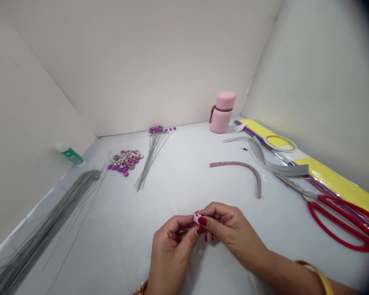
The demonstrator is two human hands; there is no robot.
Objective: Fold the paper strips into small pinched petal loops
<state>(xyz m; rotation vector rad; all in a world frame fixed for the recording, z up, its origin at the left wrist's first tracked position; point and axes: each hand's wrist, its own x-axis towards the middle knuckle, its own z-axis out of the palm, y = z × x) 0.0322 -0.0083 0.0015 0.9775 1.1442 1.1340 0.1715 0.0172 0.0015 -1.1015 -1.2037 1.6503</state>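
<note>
We log left hand point(172, 241) and right hand point(232, 229), both clamped on red-flecked piece point(197, 217), well in from tabletop's point(175, 176) far edge, thin wires point(60, 215) along left edge, smooth flask point(220, 121) near far-right corner.

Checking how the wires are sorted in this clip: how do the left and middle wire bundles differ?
The left bundle is much thicker and longer than the middle bundle.
The left bundle runs out of the picture; the middle bundle lies wholly in view.
Purple pieces cluster at the middle bundle's far end; the left bundle's shows one pinkish piece.
Both are thin grey wires.
</note>
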